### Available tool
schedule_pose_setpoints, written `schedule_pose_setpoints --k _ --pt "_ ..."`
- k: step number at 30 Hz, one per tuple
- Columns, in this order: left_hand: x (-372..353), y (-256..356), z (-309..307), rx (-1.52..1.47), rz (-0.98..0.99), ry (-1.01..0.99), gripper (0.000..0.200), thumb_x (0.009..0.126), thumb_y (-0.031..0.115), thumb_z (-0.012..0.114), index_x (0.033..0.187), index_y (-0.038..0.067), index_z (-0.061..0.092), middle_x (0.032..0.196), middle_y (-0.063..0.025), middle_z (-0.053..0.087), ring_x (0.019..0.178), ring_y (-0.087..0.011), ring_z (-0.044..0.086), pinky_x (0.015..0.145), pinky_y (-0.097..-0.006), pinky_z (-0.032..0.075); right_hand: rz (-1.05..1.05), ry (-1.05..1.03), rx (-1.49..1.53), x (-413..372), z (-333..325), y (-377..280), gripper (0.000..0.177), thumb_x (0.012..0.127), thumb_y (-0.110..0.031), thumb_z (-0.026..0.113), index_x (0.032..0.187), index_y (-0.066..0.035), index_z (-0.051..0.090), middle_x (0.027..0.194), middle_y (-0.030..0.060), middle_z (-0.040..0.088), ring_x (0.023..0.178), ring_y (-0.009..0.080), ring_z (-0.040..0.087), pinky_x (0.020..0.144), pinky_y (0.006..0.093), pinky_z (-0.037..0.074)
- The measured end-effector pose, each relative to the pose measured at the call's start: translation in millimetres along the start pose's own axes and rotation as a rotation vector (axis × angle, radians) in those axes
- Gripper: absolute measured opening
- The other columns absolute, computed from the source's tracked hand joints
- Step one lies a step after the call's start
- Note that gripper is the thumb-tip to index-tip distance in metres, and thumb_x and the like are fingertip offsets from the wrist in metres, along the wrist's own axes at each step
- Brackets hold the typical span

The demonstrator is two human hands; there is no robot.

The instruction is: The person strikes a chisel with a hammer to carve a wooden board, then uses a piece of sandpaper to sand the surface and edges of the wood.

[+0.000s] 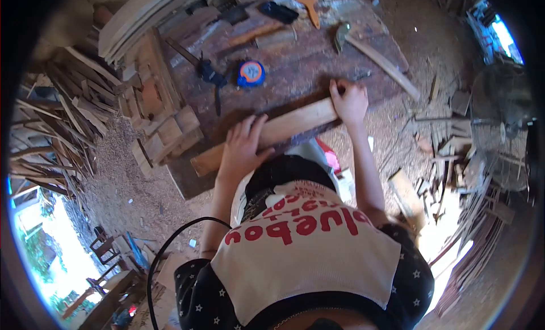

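A long pale wooden board [284,125] lies along the near edge of a dark wooden workbench [306,69]. My left hand [243,147] rests flat on top of the board near its middle, fingers spread. My right hand [349,102] grips the board's right end, fingers curled over its far edge. Both arms reach down from my body, which is in a white top with red letters.
On the bench lie a blue and orange tape measure [251,73], a dark hand tool [210,74], a hatchet [374,55] and wood pieces. Stacked offcuts [162,120] sit at the bench's left. Sawdust and scrap wood [448,154] cover the ground. A black cable [164,253] loops at lower left.
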State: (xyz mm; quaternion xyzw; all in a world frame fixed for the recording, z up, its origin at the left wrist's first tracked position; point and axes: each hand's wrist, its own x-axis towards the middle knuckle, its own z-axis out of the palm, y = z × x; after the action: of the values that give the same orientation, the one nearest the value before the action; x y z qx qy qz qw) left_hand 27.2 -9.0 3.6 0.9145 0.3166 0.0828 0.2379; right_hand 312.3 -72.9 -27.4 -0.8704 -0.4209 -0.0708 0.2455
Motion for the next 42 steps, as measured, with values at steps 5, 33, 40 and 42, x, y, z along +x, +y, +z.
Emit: schedule_pose_setpoints --k 5,33,40,42 --pt "-35 -22 -3 0.062 0.046 0.105 0.07 0.077 0.024 0.071 0.139 0.013 0.04 0.123 -0.0141 0.053 0.111 -0.0351 0.051 0.095 -0.042 0.041 -0.237 0.339 0.234 -8 -10 7 0.025 0.083 -0.026 0.064 0.065 -0.009 0.061 0.066 0.008 0.06 0.069 0.0287 0.055 0.072 0.0386 0.04" --pt "-38 -38 -3 0.003 0.151 0.062 0.067 0.083 0.031 0.066 0.142 0.02 0.037 0.125 -0.0108 0.054 0.109 -0.0334 0.054 0.095 -0.0401 0.044 0.937 -1.257 0.38 -435 110 172 0.089 0.077 -0.04 0.069 0.143 -0.005 0.02 0.128 0.0282 0.049 0.122 0.0386 0.047 0.102 0.0424 0.037" --pt "-31 -37 -9 -0.02 0.179 -0.004 0.068 0.08 0.023 0.068 0.139 0.006 0.038 0.119 -0.0164 0.053 0.102 -0.0349 0.054 0.09 -0.0414 0.045 1.26 -1.122 0.636 -495 196 204 0.1 0.075 -0.032 0.07 0.148 -0.008 0.007 0.145 0.0311 0.021 0.137 0.0399 0.018 0.111 0.0414 0.022" --pt "-30 -37 -8 -0.029 0.191 -0.016 0.068 0.081 0.023 0.067 0.14 0.006 0.038 0.123 -0.0168 0.052 0.105 -0.0366 0.053 0.091 -0.0426 0.044 1.204 -1.138 0.568 -491 201 201 0.095 0.076 -0.033 0.069 0.147 -0.009 0.011 0.146 0.0313 0.016 0.138 0.0408 0.012 0.112 0.0428 0.019"
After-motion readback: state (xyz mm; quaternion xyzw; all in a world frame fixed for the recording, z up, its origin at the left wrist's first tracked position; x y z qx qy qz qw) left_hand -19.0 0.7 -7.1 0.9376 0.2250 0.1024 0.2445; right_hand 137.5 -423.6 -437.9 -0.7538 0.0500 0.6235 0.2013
